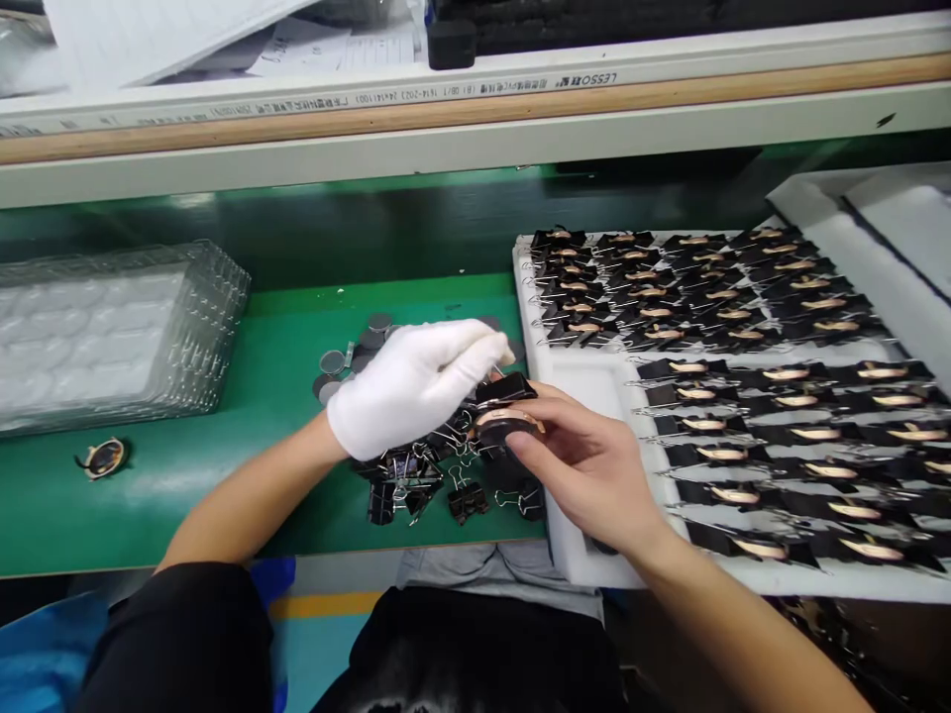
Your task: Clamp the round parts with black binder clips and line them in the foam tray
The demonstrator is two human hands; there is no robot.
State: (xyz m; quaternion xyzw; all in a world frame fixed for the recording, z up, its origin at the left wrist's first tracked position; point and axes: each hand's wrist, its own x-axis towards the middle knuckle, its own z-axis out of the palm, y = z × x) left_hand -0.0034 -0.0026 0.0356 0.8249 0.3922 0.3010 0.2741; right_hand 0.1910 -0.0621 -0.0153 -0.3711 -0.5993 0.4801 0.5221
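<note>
Gleaming along its copper-coloured rim, a round watch-like case (505, 430) sits out in front of the person's body, above the green tabletop (286, 337), its dark, flat face tilted up. And look at the upper edge: a black binder clip (507, 388) is right there against it, though whether its mouth has bitten onto the rim, I can't tell from here!

To the fingers, then. The left hand (423, 381), in a white glove, has thumb and forefinger brought together, pinching at the clip's wire handle; the other fingers lie folded close alongside, with no daylight between them. The bare right hand (586, 460) comes in from the other side, thumb pressed to the lower edge of the case, fingers curled behind it, parted only as far as the piece is wide. A firm hold, that!

Directly below, a heap of loose binder clips (405, 475), handles every which way, with grey discs (332, 362) scattered just beyond the glove. Over on the right, the white foam tray (586, 381) carries row upon row of clipped cases (794, 401), their copper-toned edges showing between black clips.
</note>
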